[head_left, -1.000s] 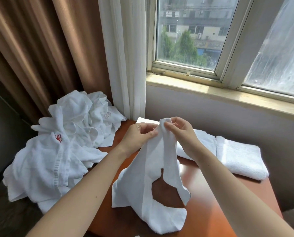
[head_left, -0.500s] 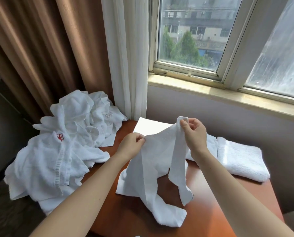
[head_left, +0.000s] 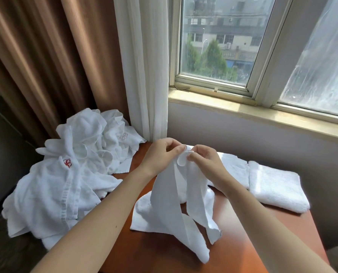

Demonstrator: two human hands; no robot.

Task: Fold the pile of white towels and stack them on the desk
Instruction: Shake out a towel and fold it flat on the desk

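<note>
A small white towel (head_left: 172, 205) hangs in loose strips above the reddish wooden desk (head_left: 241, 233), its lower end lying on the wood. My left hand (head_left: 160, 156) and my right hand (head_left: 205, 162) are close together at its top, each pinching the towel's upper edge. A crumpled pile of white towels (head_left: 65, 174) covers the desk's left end and spills over its edge. Two folded white towels lie at the back right: one (head_left: 278, 186) in full view, another (head_left: 233, 168) partly behind my right hand.
A white sheer curtain (head_left: 146, 66) and a brown drape (head_left: 46, 56) hang behind the pile. The window sill (head_left: 262, 113) juts out above the desk's far side. A dark piece of furniture (head_left: 2, 144) stands at the left.
My hands had drawn apart along the towel's edge half a second ago; now they are back together at its top. The towel hangs narrower again.
</note>
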